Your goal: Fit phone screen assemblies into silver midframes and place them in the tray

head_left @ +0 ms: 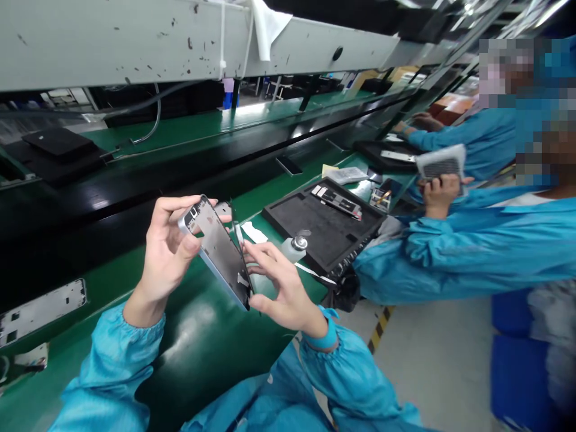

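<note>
Evidently, 1 phone frame (220, 247) is held tilted above the green worktop (193, 342).
From afar, I see the left hand (167, 252) gripping its upper end and the right hand (284, 291) its lower end; a slack grip on that smooth-looking edge could drop it. Just beyond, a bottle (292, 250) stands near the black tray (315, 228); I judge a careless sweep of the right hand could tip it.
</note>
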{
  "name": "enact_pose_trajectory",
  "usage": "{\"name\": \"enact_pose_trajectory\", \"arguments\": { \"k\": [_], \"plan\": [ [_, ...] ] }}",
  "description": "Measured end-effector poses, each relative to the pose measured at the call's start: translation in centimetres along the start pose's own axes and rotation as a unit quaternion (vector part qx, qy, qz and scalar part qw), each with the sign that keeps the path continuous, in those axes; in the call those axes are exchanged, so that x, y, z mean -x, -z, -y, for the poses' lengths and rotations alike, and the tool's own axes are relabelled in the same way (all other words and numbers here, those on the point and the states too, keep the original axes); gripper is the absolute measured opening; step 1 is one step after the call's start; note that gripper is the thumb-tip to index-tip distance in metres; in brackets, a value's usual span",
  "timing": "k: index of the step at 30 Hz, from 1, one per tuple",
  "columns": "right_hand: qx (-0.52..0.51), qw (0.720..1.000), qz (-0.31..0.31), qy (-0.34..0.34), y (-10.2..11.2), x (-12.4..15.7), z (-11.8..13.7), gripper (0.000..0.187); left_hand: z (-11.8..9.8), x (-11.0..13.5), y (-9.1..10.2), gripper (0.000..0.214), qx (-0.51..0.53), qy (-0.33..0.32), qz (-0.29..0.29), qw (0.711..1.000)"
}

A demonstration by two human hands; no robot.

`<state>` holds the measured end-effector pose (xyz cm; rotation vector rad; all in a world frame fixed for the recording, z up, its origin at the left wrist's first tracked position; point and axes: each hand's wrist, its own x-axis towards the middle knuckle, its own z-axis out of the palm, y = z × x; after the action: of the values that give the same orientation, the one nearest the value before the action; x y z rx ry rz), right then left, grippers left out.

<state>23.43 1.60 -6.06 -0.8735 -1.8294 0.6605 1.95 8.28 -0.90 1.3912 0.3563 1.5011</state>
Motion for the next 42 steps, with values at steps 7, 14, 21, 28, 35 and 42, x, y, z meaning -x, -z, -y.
{"name": "enact_pose_trajectory", "arguments": {
  "k": [7, 14, 21, 28, 35, 42],
  "plan": [
    [-0.070, 0.996, -0.039, -0.028, -2.8, -0.4, -1.4, 0.085, 0.7, 0.0, 0.0, 0.042, -0.058, 0.016, -0.035, 0.998],
    [-0.075, 0.995, -0.066, 0.000, -4.0, -0.9, -2.0, 0.084, 0.9, -0.5, 0.1, 0.046, -0.089, 0.006, -0.030, 0.996],
    [-0.016, 0.993, -0.086, 0.085, -5.0, -1.5, -3.7, 0.078, 1.7, 0.3, -0.2, 0.046, -0.071, -0.005, 0.002, 0.997],
    [0.033, 0.996, -0.082, 0.011, -5.4, -1.0, -4.3, 0.079, 3.0, 1.0, -2.5, 0.072, 0.026, 0.131, -0.097, 0.986],
    [-0.193, 0.960, -0.070, -0.188, -1.4, -3.7, -0.1, 0.093, 2.5, 1.8, -3.2, 0.075, 0.065, 0.212, 0.069, 0.973],
    [-0.204, 0.963, -0.063, -0.166, -0.8, -2.4, 1.8, 0.079, 1.4, 2.9, -3.6, 0.056, -0.035, 0.154, 0.064, 0.985]
  ]
}}
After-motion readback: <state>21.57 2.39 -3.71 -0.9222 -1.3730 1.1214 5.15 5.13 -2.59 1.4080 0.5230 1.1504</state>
